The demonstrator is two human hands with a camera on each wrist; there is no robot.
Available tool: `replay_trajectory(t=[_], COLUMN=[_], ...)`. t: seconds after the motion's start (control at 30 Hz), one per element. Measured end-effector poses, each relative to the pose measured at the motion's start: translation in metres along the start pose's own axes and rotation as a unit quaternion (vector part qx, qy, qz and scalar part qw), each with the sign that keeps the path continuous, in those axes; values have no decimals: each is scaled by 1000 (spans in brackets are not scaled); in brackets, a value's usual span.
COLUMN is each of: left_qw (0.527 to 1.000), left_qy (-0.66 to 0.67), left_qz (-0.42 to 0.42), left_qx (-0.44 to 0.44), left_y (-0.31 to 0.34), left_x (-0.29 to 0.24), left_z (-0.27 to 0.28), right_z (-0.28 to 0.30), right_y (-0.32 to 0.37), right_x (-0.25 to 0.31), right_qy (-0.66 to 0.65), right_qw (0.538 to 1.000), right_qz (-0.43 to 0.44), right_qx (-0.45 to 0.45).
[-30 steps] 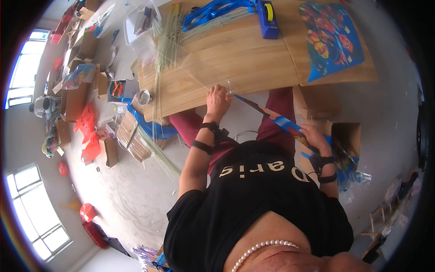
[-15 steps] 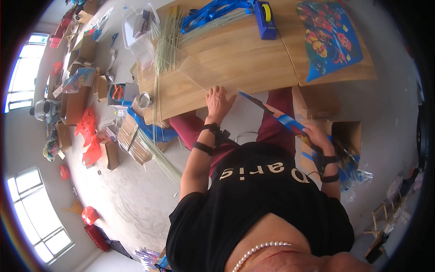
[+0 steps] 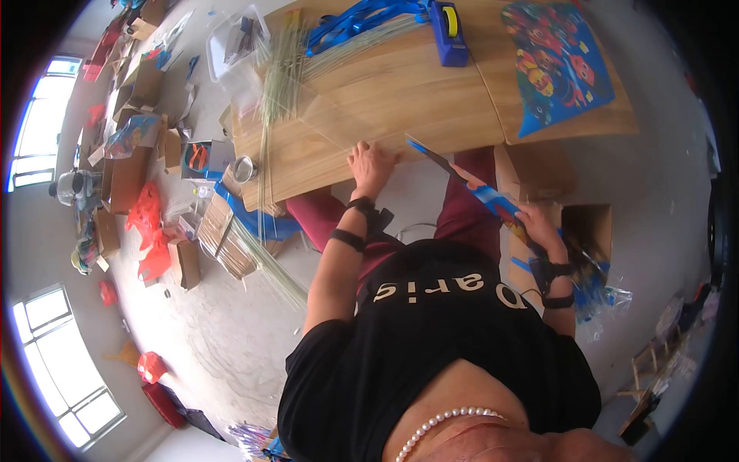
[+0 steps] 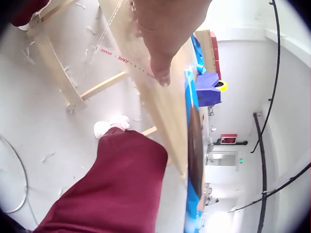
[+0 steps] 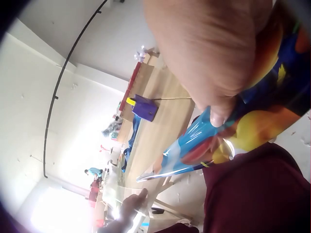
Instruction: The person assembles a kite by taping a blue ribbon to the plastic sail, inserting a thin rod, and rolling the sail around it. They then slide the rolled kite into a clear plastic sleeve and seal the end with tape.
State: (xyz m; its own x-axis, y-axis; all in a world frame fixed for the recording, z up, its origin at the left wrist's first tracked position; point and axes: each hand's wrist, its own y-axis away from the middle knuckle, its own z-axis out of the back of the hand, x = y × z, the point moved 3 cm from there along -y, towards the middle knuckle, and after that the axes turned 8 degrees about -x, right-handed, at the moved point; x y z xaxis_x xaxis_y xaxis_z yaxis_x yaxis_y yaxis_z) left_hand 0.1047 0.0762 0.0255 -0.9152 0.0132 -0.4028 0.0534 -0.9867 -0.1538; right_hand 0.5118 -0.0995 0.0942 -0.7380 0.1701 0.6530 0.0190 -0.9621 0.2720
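Note:
My left hand [image 3: 372,169] rests at the near edge of the wooden table [image 3: 431,100], over a clear plastic sheet [image 3: 331,127]. In the left wrist view, the thumb points down beside a clear strip with red lettering [image 4: 121,59] that hangs past the table edge. My right hand [image 3: 540,232] grips a colourful printed sheet [image 3: 486,197], blue with cartoon shapes, by one end. Seen nearly edge-on, the sheet slants up over my lap, its narrow far tip at the table edge, right of my left hand. The right wrist view shows the right thumb pressing on its glossy surface [image 5: 194,145].
Another printed sheet [image 3: 566,73] lies flat at the table's right. A purple tape dispenser [image 3: 453,46], blue ribbons [image 3: 362,23] and thin pale sticks [image 3: 285,77] sit along the back. Below right stands an open box [image 3: 593,231]; a metal cup [image 3: 245,169] is at the left corner.
The printed sheet's tip has moved away from my left fingers, to the right and up towards the table. My left hand has spread and stays at the edge.

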Motion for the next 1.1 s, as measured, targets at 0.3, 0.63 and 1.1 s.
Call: replay_trajectory(t=[0.3, 0.63, 1.1], left_qw=[989, 991, 993], left_qy=[143, 52, 59], left_qz=[21, -126, -105], left_qx=[-28, -6, 7], left_y=[16, 17, 8], left_x=[14, -5, -1], left_z=[24, 11, 4], right_z=[0, 2, -7], right_y=[-1, 4, 2], right_x=[5, 17, 4], right_qy=[3, 28, 19], right_qw=[1000, 998, 997], right_qz=[-4, -30, -20], right_qx=[17, 55, 70])
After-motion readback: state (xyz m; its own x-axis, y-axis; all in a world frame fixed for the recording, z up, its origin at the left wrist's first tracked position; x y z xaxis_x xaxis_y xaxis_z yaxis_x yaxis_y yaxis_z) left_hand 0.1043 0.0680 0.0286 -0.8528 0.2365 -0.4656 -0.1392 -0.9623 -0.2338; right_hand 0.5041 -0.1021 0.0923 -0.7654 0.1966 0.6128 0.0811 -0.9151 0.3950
